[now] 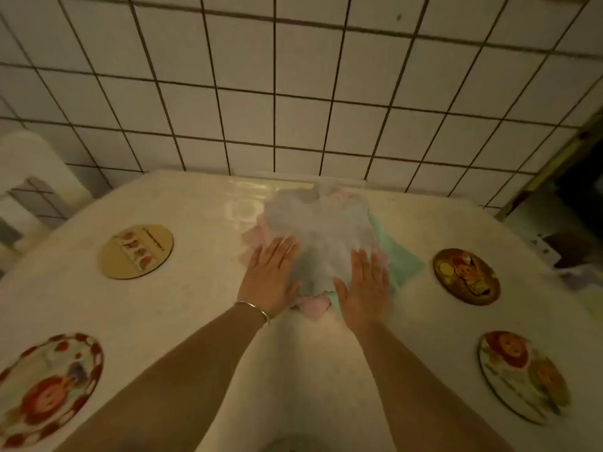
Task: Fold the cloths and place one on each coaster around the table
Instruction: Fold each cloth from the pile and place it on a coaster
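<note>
Both flat with fingers straight: left hand (272, 278) and right hand (366, 285), pressing a blurred, seemingly grey fluffy cloth (321, 236) atop pink and green cloths (396, 262). Mid-table, between four round printed coasters (136, 251).

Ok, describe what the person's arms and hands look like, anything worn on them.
Both forearms are bare, with no sleeves in view. The left hand has a thin silver bangle at the wrist. The right hand wears nothing visible: no rings, gloves or watch can be made out.
</note>
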